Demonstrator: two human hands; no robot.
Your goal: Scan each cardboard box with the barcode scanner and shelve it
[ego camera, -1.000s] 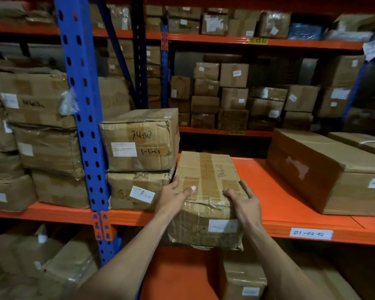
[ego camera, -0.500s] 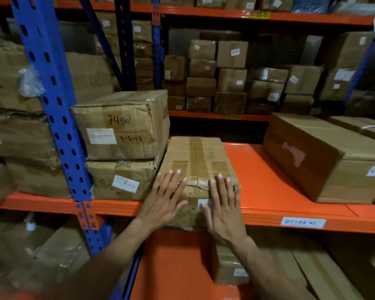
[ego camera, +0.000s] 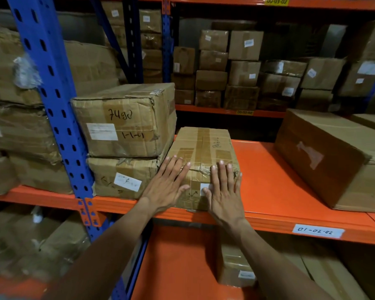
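Note:
A taped cardboard box (ego camera: 201, 148) lies flat on the orange shelf (ego camera: 266, 187), its left side against a stack of two boxes. My left hand (ego camera: 167, 185) rests flat on its near left corner with the fingers spread. My right hand (ego camera: 224, 191) presses flat on its near face beside a white label, fingers straight. Neither hand grips the box. No barcode scanner is in view.
The two-box stack (ego camera: 123, 131), the top one marked 7490, stands left of the box beside a blue upright (ego camera: 52, 100). A long box (ego camera: 333, 156) lies at the right. More boxes fill the back rack (ego camera: 243, 68) and the lower shelf. A shelf tag (ego camera: 317, 231) reads 01-02-02.
The box went from hanging over the shelf edge in both hands to lying further in on the shelf. My hands let go of its sides and now lie flat on its near end.

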